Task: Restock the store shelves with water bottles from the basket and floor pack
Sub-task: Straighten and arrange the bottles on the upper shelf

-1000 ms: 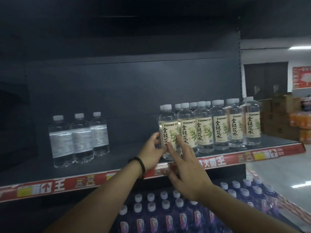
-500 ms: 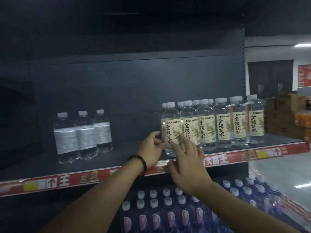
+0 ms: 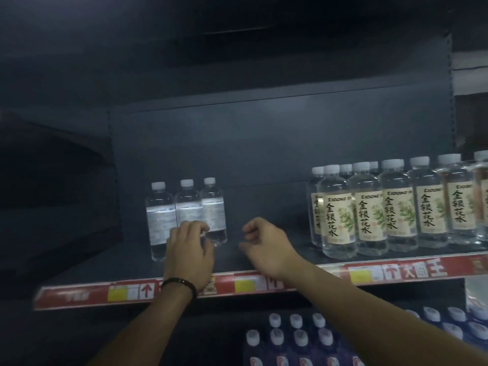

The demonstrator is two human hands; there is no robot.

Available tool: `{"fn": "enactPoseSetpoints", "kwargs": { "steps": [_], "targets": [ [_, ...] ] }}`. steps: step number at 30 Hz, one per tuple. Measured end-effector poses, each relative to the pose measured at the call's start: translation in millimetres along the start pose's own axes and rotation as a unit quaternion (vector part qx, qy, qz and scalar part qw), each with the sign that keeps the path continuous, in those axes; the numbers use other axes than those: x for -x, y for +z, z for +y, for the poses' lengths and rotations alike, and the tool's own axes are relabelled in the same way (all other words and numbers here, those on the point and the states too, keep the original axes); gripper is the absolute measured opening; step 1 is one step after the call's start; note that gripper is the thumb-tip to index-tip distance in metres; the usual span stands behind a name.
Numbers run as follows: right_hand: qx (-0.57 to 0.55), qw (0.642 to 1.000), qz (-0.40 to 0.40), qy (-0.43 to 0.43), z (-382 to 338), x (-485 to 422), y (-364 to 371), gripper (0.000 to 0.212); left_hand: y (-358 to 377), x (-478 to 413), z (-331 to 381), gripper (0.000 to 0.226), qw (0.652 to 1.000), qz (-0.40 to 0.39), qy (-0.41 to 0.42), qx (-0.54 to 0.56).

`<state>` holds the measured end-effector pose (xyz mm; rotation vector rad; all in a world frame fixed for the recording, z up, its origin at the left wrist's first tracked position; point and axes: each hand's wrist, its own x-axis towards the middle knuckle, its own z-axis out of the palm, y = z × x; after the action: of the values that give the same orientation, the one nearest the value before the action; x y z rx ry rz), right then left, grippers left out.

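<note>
Three small clear water bottles with white labels stand at the left of the dark shelf (image 3: pixel 258 260): a left one (image 3: pixel 159 217), a middle one (image 3: pixel 188 204) and a right one (image 3: pixel 214 210). My left hand (image 3: pixel 188 250), with a black bracelet at the wrist, covers the lower half of the middle bottle, its fingers curled round it. My right hand (image 3: pixel 266 245) hovers over the bare shelf just right of the three bottles, fingers loosely curled and holding nothing. Several taller bottles with beige leaf labels (image 3: pixel 369 215) fill the shelf's right part.
A red price strip (image 3: pixel 396 272) runs along the shelf's front edge. Below it, a lower shelf holds several purple-labelled bottles with white caps (image 3: pixel 298 339). The shelf back panel (image 3: pixel 237 143) is dark and another shelf hangs above.
Both hands left the beige-labelled bottles and moved left along the shelf. My left hand now holds the middle small bottle; my view shifted left with them.
</note>
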<state>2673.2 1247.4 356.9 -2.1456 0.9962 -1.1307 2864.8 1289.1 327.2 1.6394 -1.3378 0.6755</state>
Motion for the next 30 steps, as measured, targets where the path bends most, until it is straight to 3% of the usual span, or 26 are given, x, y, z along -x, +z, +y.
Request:
{"fn": "enactPoseSetpoints", "kwargs": {
  "steps": [9,10,13,14,19,30],
  "targets": [
    [-0.05,0.996,0.014,0.077,-2,-109,74,0.029,13,-4,-14,0.029,0.998,-0.059,-0.02,-0.013],
    [-0.058,0.995,0.013,0.081,-1,-118,78,0.033,13,-3,-15,0.028,0.998,-0.059,-0.018,-0.017],
    [-0.091,0.992,-0.012,0.082,0,-138,87,0.079,13,-3,-16,0.027,0.998,-0.063,-0.011,-0.025],
    [-0.109,0.991,-0.021,0.077,2,-143,90,0.085,13,-4,-16,0.027,0.997,-0.066,-0.014,-0.025],
    [-0.162,0.984,-0.06,0.045,8,-149,96,0.034,14,-4,-17,0.027,0.996,-0.076,-0.007,-0.039],
    [-0.173,0.98,-0.091,0.023,9,-99,45,0.028,10,-4,-15,0.038,0.995,-0.097,0.024,-0.012]
  ]
}}
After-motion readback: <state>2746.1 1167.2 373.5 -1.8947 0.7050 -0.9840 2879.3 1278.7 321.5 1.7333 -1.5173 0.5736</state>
